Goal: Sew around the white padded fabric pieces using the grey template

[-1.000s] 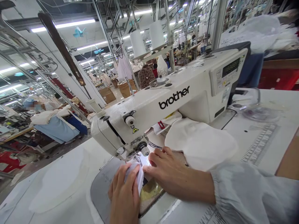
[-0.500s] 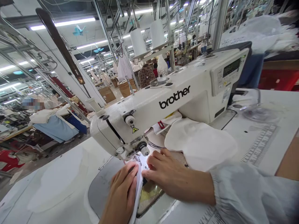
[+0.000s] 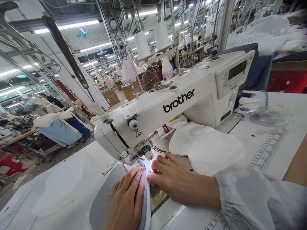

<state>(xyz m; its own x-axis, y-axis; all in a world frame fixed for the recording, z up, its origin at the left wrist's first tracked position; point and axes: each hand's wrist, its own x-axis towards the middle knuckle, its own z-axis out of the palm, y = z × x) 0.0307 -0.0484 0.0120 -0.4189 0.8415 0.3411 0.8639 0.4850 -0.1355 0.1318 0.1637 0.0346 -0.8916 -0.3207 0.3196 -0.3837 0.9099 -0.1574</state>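
A grey rounded panel [image 3: 102, 195] with white fabric [image 3: 148, 204] along its edge lies under the needle area of a white sewing machine [image 3: 153, 108]. My left hand [image 3: 127, 198] lies flat on it, fingers stretched toward the presser foot [image 3: 141, 163]. Just right of the foot, my right hand [image 3: 172, 179] rests with bent fingers, its thumb tip at the fabric edge. Whether anything is between those fingers is hidden. A lamp lights the stitching spot.
Behind my right hand, a white rounded fabric piece [image 3: 206, 143] lies under the machine arm. Another pale cut piece [image 3: 59, 185] is on the table at left. Thread cones [image 3: 161, 35] stand above the machine. A clear plastic dish [image 3: 268, 116] sits at right.
The grey panel has turned and shifted, showing a wider white strip on its right side. My left hand has moved slightly right with it. My right hand has hardly moved.
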